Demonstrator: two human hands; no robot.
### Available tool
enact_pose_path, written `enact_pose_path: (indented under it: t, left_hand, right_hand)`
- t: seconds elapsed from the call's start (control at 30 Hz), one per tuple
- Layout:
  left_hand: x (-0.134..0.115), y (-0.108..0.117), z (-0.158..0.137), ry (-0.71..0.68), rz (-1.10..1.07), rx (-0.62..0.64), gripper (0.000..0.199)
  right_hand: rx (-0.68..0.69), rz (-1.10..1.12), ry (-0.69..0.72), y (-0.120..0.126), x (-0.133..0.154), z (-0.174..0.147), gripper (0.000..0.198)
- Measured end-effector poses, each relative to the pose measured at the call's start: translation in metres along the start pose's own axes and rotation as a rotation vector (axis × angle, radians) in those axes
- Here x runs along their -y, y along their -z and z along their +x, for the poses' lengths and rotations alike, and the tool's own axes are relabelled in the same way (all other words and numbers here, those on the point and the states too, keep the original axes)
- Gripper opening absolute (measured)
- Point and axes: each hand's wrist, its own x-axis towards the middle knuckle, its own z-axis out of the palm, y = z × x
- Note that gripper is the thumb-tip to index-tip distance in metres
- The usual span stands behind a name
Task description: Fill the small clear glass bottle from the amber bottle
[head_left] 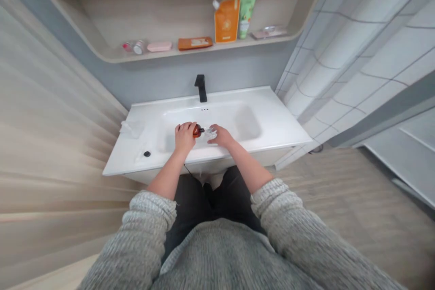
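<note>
Over the white sink basin (pixel 238 122), my left hand (pixel 186 136) is wrapped round a small amber bottle (pixel 196 131). The bottle lies tilted on its side, its dark neck pointing right. My right hand (pixel 220 136) grips a small clear cup (pixel 211 134) close to the bottle's mouth. Whether liquid is flowing between them is too small to tell. A round black cap (pixel 147 154) rests on the counter, left of my left wrist.
A black faucet (pixel 201 88) rises behind the basin. Crumpled clear plastic (pixel 132 128) lies on the left of the counter. The wall shelf above holds an orange pouch (pixel 227 20), a green tube (pixel 246 16) and an orange packet (pixel 195 43). A curtain (pixel 50 122) hangs at left.
</note>
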Motion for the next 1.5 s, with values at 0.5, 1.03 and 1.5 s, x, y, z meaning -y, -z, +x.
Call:
enact_pose_path:
  t: [0.5,1.03,1.5]
  left_hand:
    - [-0.0001,0.0015,0.0000,-0.005,0.002,0.005,0.065]
    - [0.0006,-0.0003,-0.0015,-0.013,0.008,-0.024,0.065]
    - [0.0036,-0.0036,-0.0014,-0.028,0.021,-0.041,0.062]
  right_hand:
    - [-0.003,-0.006,0.008,0.0012,0.0010,0.0000,0.075]
    - [-0.002,-0.034,-0.018,0.0005,0.0013,0.0000,0.078]
    - [0.005,-0.047,-0.016,0.0008,0.0014,-0.0002,0.079]
